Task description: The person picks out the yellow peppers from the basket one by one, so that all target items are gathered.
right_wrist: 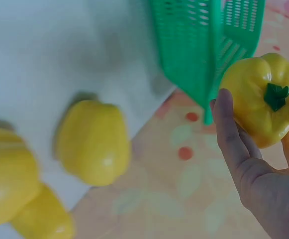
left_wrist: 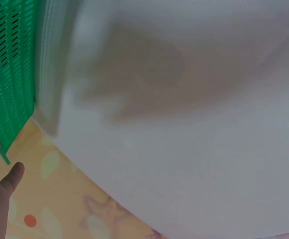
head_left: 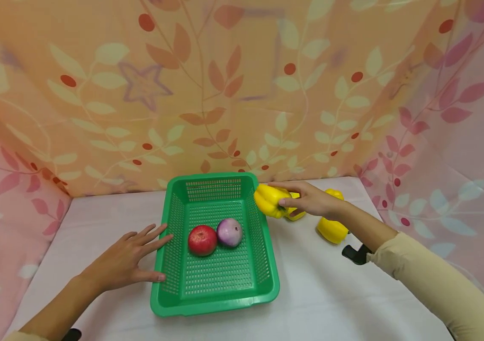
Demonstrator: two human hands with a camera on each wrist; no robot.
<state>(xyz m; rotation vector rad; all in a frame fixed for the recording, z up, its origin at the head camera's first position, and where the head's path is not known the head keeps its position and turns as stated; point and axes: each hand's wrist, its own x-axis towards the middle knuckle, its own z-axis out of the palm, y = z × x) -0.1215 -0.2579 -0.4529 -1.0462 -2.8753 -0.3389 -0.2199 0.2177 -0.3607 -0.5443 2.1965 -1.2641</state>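
Observation:
My right hand (head_left: 310, 200) grips a yellow bell pepper (head_left: 267, 201) at the right rim of the green basket (head_left: 216, 303). In the right wrist view, fingers and thumb curl round this pepper, its green stem (right_wrist: 276, 96) facing the camera. Inside the basket a red apple-like fruit (head_left: 202, 240) and a purple onion (head_left: 229, 232) lie side by side. My left hand (head_left: 129, 258) is spread with straight fingers at the basket's left rim. At the lower left of the left wrist view, two of its fingers show near the basket's edge.
To the right of the basket, another yellow pepper (head_left: 296, 213) is partly hidden behind my right hand. Farther right lie more yellow peppers (head_left: 333, 230), partly covered by my forearm. A patterned cloth (head_left: 225, 94) rises behind the white table (head_left: 110, 213) and along its sides.

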